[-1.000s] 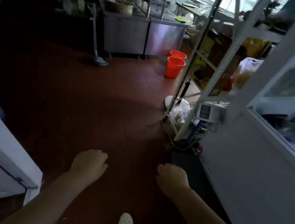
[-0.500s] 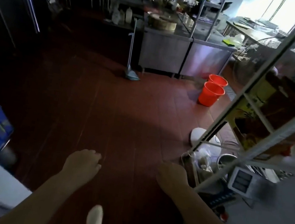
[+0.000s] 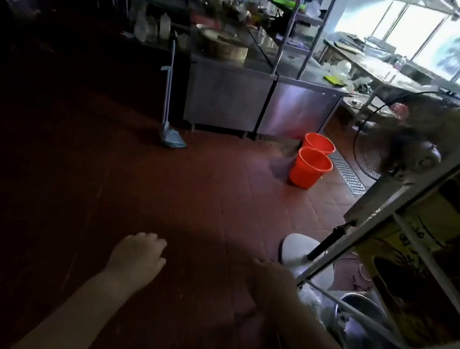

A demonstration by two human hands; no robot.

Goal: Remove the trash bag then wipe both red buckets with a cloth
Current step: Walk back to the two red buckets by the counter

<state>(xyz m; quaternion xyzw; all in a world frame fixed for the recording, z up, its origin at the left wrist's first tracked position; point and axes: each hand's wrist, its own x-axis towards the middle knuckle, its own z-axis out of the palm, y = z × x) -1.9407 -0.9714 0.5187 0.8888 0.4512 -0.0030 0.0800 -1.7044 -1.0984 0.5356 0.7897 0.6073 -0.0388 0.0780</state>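
Two red buckets stand side by side on the red tiled floor, the nearer bucket (image 3: 309,169) in front of the farther bucket (image 3: 319,143), just before the steel counter. Both look open at the top; I see no bag or cloth in them from here. My left hand (image 3: 137,254) and my right hand (image 3: 273,278) hang low in the foreground, fingers loosely curled, holding nothing, well short of the buckets.
A steel counter (image 3: 227,97) runs across the back with a long-handled dustpan (image 3: 169,133) leaning at its left. A metal shelf rack (image 3: 387,223) with boxes and pots crowds the right side. A standing fan (image 3: 399,139) and a floor drain (image 3: 347,174) lie beyond the buckets.
The view has advanced and swung left; the buckets appear nearer and larger. The white door panels have left the frame. Both hands stay low and empty.
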